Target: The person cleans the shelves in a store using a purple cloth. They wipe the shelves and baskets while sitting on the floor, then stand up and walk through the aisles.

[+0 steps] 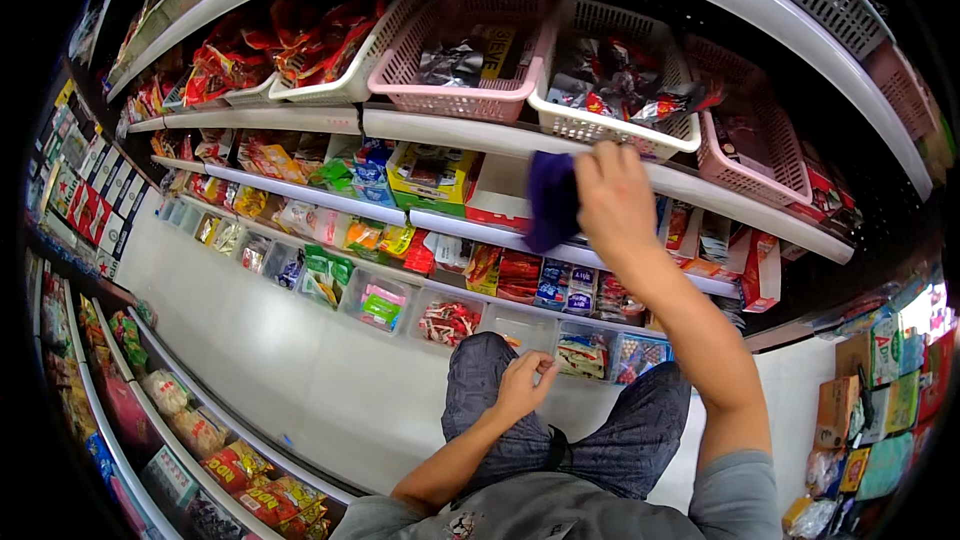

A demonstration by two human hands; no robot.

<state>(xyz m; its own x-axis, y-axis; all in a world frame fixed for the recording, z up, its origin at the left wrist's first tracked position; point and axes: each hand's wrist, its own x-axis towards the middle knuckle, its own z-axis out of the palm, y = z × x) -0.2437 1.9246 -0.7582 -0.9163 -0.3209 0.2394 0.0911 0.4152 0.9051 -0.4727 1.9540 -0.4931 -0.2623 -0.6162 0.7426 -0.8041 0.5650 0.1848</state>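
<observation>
My right hand (619, 199) grips a dark purple cloth (553, 199) at the front edge of a white shelf (480, 131). Just above it sits a white plastic basket (615, 124) with silvery and red snack packets inside. The cloth looks slightly blurred and hangs over the shelf edge, partly covering the tier below. Over my left knee is my left hand (525, 382), its fingers loosely curled and nothing visible in it. Close in front of that hand stand a clear plastic bin (517, 322) and another bin holding packets (583, 354).
Pink baskets (457, 90) flank the white one. Lower tiers hold boxed and bagged snacks, including a yellow display box (431, 172). Clear bins line the bottom. Behind me on the left runs another snack shelf (202, 457). Stacked cartons (836, 409) stand at right on the pale floor (247, 345).
</observation>
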